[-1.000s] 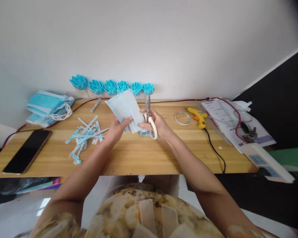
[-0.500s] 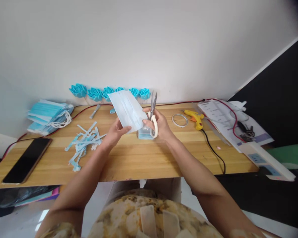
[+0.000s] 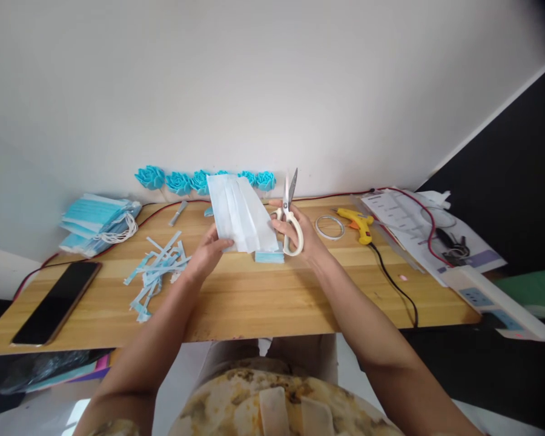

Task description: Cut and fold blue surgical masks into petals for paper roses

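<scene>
My left hand (image 3: 208, 252) pinches the lower left edge of a white pleated face mask (image 3: 240, 213), held upright above the wooden desk (image 3: 263, 297). At the mask's lower right corner is my right hand (image 3: 300, 235), closed on white-handled scissors (image 3: 289, 209) whose blades point up and stand slightly apart. Its fingertips also touch the mask. A small folded blue stack (image 3: 269, 257) lies on the desk just under the mask.
A row of blue fabric roses (image 3: 200, 179) leans on the wall. Cut blue strips (image 3: 157, 269) lie at my left, with a pile of masks (image 3: 97, 221) and a phone (image 3: 57, 301) farther left. To the right: a tape ring (image 3: 329, 227), a yellow glue gun (image 3: 356, 222), papers and keys (image 3: 452, 242).
The mask has turned more upright and its white side faces me. My right hand with the scissors shifted right, and the blades have parted a little. The view tilted slightly.
</scene>
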{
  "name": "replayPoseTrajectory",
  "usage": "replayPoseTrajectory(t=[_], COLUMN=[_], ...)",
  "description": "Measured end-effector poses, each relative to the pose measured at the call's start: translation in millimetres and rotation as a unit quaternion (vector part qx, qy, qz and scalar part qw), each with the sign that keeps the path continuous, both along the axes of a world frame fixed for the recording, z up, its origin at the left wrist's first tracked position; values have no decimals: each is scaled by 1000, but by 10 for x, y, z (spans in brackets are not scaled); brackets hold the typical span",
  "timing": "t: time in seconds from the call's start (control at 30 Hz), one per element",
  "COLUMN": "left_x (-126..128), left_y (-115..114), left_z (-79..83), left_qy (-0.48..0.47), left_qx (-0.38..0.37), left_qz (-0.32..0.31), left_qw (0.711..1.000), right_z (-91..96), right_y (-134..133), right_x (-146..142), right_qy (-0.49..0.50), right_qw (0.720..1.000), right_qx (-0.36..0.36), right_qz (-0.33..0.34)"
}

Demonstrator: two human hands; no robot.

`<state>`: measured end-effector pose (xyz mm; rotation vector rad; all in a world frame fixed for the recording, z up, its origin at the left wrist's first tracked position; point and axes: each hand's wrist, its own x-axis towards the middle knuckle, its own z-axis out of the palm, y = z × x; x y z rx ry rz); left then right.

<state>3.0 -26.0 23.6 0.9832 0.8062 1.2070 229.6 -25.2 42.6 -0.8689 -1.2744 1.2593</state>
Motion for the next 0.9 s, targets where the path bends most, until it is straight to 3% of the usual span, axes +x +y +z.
replayPoseTrajectory(t=[0.23,0.33,0.47,0.77,0.9], left_x=[14,16,53,66,62], left_y=[-35,-45,-51,1,17], left_z=[-105,-100,-85,-46,-19], left_qy=[63,65,43,35,-11], left_qx=[36,47,34,-13,-35], left_qz=[-96,-106,-75,58,69], left_qw=[993,991,996,998,997], right_z=[27,34,12,-28,-22], right_y=[53,31,-12,-21,-35], right_x=[71,52,-13,-15,-22], right_qy=[16,6,-18,-26,-20], right_qw=[997,997,998,998,999], right_qx=[12,9,14,22,23], right_qz=[-81,-74,-59,-51,-43])
